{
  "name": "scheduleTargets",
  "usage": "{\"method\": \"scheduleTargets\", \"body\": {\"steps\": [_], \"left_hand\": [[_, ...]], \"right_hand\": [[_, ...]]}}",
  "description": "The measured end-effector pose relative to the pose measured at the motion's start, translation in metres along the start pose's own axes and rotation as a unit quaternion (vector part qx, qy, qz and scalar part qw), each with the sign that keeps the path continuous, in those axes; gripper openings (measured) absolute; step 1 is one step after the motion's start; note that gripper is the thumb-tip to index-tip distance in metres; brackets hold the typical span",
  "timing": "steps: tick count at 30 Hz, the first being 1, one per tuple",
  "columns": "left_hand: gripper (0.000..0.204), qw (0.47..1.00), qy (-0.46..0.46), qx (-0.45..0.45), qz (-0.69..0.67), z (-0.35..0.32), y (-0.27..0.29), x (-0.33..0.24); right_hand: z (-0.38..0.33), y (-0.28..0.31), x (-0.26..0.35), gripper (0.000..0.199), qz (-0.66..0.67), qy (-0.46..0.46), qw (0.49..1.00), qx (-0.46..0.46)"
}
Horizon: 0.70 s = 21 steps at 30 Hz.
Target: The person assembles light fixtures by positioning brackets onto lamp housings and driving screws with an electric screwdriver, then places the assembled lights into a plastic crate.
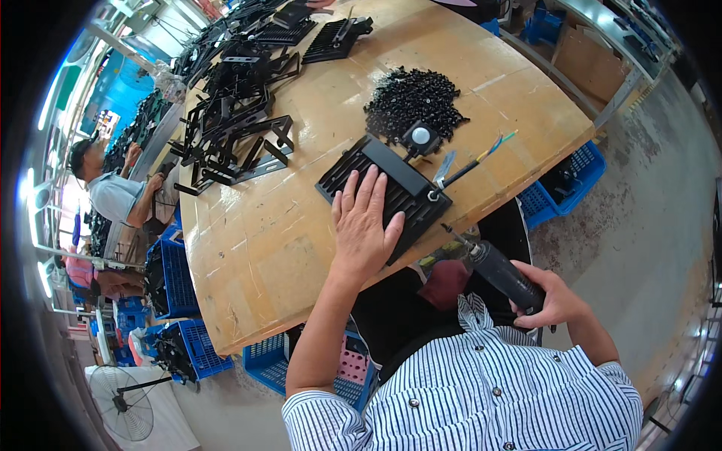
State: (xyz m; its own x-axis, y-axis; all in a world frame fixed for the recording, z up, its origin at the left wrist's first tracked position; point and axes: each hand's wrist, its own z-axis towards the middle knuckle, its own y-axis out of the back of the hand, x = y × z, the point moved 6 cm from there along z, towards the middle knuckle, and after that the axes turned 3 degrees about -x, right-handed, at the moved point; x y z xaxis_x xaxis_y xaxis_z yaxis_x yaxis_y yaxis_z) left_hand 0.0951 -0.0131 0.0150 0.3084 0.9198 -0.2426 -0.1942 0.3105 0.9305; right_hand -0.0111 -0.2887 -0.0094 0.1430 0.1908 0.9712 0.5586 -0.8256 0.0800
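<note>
A black finned floodlight housing lies face down at the table's front edge. Attached to its far side is a small sensor head with a white dome, and a short cable with coloured wire ends sticks out to the right. My left hand rests on the fins, fingers stretched out and holding nothing. Just off the table edge, my right hand is wrapped round a black electric screwdriver. Its bit points up toward the housing's near right corner, with a small dark screw seemingly at the tip.
A heap of black screws sits beyond the housing. Black metal brackets pile up on the table's left, with another finned housing farther back. Blue crates stand below the table. At the left, a person works nearby; a fan stands lower left.
</note>
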Motion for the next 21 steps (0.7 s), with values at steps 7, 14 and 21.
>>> {"method": "scheduleTargets", "body": {"steps": [7, 14, 21], "left_hand": [[0.049, 0.999, 0.009, -0.015, -0.050, 0.011, 0.003, 0.001], [0.016, 0.988, 0.047, -0.115, -0.088, 0.145, 0.007, 0.077], [0.017, 0.999, -0.038, -0.030, 0.022, 0.205, -0.038, 0.092]], "right_hand": [[-0.002, 0.010, -0.001, 0.089, -0.031, -0.028, 0.999, -0.001], [-0.005, 0.015, 0.000, 0.086, -0.028, -0.051, 0.998, -0.019], [-0.008, 0.020, -0.001, 0.085, -0.037, -0.069, 0.996, -0.030]]}}
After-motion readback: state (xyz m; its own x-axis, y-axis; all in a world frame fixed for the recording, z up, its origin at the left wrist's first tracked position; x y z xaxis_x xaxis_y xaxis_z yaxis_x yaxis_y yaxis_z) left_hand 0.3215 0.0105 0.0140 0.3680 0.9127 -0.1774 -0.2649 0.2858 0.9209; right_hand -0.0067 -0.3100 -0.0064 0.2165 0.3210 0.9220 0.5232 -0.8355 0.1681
